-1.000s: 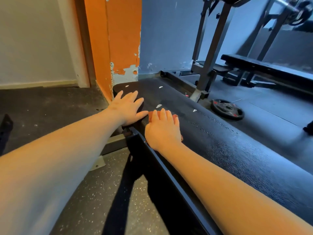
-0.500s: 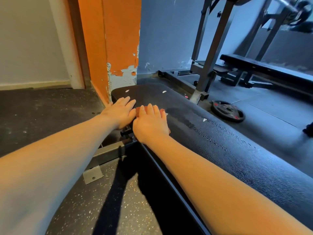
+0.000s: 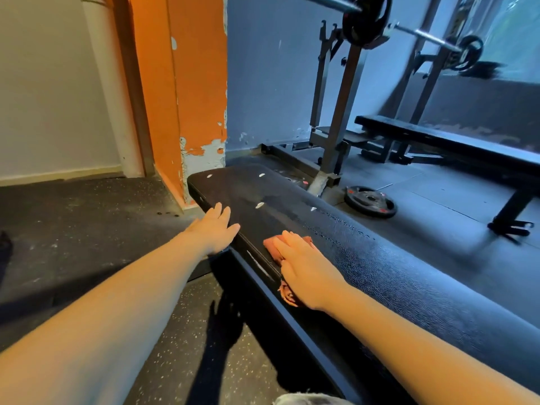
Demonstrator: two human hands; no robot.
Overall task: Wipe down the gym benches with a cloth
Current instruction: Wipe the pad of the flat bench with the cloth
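Cloth (image 3: 271, 247), pinkish, at the gym bench's (image 3: 394, 276) near edge, pressed flat under the right hand (image 3: 306, 270), fingers straight and together. Left hand (image 3: 214, 229) rests on that edge, fingers slightly spread. Risk: an edgeward stroke could drag the cloth off the surface.

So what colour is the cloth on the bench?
Pinkish-red. The cloth peeks out under the right hand, in the head view.
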